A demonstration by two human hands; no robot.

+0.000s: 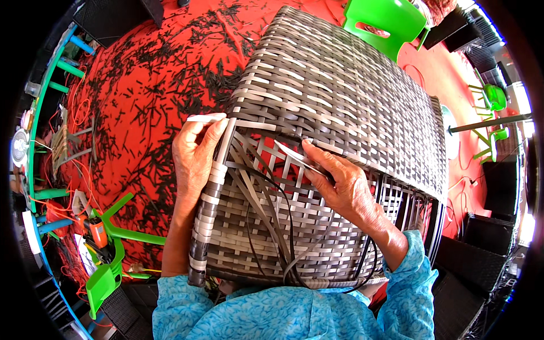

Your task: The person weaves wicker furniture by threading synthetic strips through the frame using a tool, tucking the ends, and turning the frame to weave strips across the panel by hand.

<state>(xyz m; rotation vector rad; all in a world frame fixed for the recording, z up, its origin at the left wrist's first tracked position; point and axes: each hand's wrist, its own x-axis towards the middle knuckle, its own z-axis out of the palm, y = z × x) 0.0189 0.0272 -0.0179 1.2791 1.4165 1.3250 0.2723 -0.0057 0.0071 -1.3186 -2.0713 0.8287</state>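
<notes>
A grey and brown woven wicker piece (340, 96) stands in front of me, with an unwoven gap along its near upper edge. At the left corner of that gap, my left hand (194, 150) pinches a flat grey weaving strip (258, 124) beside the frame bar. My right hand (348, 187) is closed at the gap's middle, thumb and fingers around a pale strip (292, 153). Several loose strips (258, 201) hang from the left corner over the lower woven panel (232, 249). A strip-wrapped post (207, 212) runs down below my left hand.
Dark strip scraps litter the red floor covering (122, 147) on the left. A green plastic chair (382, 25) stands beyond the wicker piece. At lower left are another green chair (103, 286) and an orange tool (97, 230). Green stools (494, 97) stand far right.
</notes>
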